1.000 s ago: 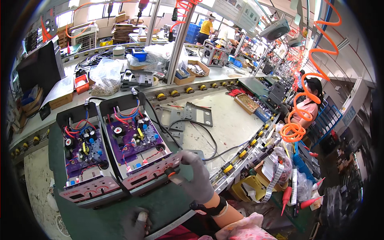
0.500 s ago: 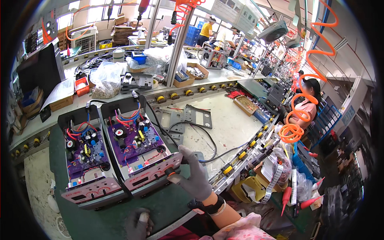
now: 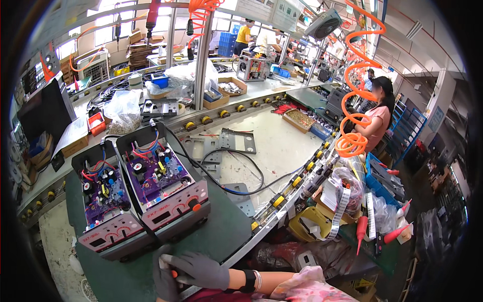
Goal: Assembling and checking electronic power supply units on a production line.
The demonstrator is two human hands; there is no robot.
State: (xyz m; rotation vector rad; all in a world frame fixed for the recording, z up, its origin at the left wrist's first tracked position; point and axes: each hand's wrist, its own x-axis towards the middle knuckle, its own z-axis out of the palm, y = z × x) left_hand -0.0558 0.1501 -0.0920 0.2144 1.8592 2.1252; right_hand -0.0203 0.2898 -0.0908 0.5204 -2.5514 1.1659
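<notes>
Two open-topped machine housings stand side by side on the green board (image 3: 221,221), their purple circuit boards (image 3: 153,176) and coloured wires showing. On the front panel of the right housing (image 3: 173,210) sits a black knob with an orange cap (image 3: 193,205). The left housing's panel (image 3: 113,235) shows bare shafts. In front of them my gloved hands meet near the board's front edge. My right hand (image 3: 198,269) is closed round a small orange-ended knob (image 3: 174,274), against my left hand (image 3: 163,277). My left hand's fingers are curled; what they hold is hidden.
Flat grey metal plates (image 3: 236,141) and a black cable (image 3: 256,168) lie beyond the housings. A roller rail (image 3: 276,201) runs along the right. Beyond it are a yellow bin (image 3: 307,224) and red-nozzled bottles (image 3: 361,229). A coiled orange hose (image 3: 352,143) hangs near a co-worker (image 3: 380,118).
My right hand has left the knob on the right housing's panel and come down to my left hand. The knob stays on the panel. The view has shifted slightly.
</notes>
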